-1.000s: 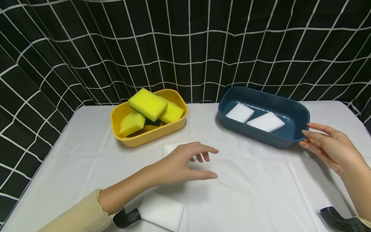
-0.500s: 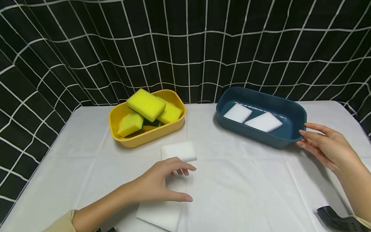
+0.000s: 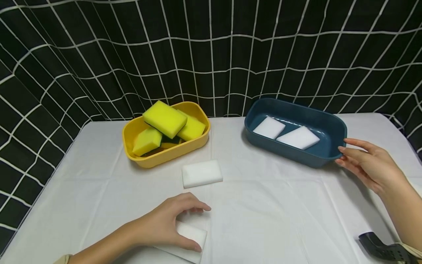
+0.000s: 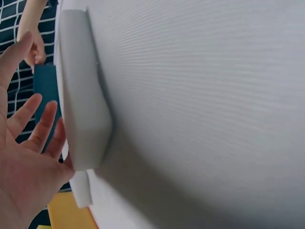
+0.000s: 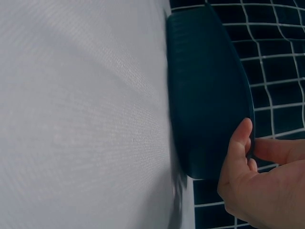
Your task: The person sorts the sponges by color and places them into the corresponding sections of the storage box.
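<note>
My left hand (image 3: pixel 163 223) hovers over the nearest white sponge (image 3: pixel 194 234), thumb and fingers spread apart above it and partly hiding it. In the left wrist view this sponge (image 4: pixel 86 105) lies on the cloth close to the fingertips; no grip on it shows. A second white sponge (image 3: pixel 202 173) lies flat farther back. At the right, my right hand (image 3: pixel 374 165) pinches the end rim of a dark blue bin (image 3: pixel 287 149), thumb outside and fingertips at the rim. Two white sponges (image 3: pixel 298 138) lie inside that bin.
A yellow bin (image 3: pixel 174 154) at the back left holds several yellow sponges (image 3: pixel 165 118) with dark green undersides, the top one stacked above the rim. White cloth (image 3: pixel 263 216) covers the table. A black gridded curtain (image 3: pixel 227 55) hangs behind.
My left hand has moved back toward me and to the left, from near the middle sponge to the nearest one. My right hand keeps its hold on the blue bin.
</note>
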`<state>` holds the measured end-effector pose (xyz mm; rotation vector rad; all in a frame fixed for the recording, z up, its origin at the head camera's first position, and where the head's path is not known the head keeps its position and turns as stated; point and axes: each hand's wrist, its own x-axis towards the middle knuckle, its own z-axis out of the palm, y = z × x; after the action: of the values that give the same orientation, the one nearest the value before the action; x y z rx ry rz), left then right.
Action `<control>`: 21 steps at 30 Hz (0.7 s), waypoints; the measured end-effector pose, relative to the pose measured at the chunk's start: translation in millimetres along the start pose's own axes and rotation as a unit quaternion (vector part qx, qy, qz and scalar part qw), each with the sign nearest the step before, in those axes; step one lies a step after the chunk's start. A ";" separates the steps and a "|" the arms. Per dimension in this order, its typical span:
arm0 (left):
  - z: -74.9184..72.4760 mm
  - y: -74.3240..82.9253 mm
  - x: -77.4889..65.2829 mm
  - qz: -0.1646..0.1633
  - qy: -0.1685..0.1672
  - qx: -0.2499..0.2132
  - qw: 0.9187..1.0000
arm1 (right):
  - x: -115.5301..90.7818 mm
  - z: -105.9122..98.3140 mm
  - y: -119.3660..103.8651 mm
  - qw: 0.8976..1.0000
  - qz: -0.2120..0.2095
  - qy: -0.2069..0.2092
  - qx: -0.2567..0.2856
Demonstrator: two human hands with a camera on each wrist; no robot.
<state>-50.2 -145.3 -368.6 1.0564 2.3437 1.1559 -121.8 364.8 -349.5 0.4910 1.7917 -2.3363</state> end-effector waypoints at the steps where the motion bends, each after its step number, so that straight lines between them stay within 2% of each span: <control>1: 0.3 -0.7 -1.9 -0.004 -0.002 0.003 1.000 | 0.1 -0.2 0.1 1.000 0.000 0.000 0.002; 7: 1.2 -3.3 -12.4 -0.027 -0.015 0.013 0.999 | 0.2 -1.5 0.2 1.000 -0.002 -0.006 0.005; 14: 3.6 -8.7 -21.7 -0.011 -0.027 0.017 0.999 | -1.0 0.1 -1.0 1.000 0.001 -0.002 0.002; 21: 8.5 -11.7 -28.9 -0.015 -0.033 0.021 0.999 | -1.5 0.5 -1.1 1.000 0.001 -0.002 0.006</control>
<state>-31.4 -166.7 -384.1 1.0525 2.3334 1.0497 -120.8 364.5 -347.9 0.4891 1.7764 -2.3452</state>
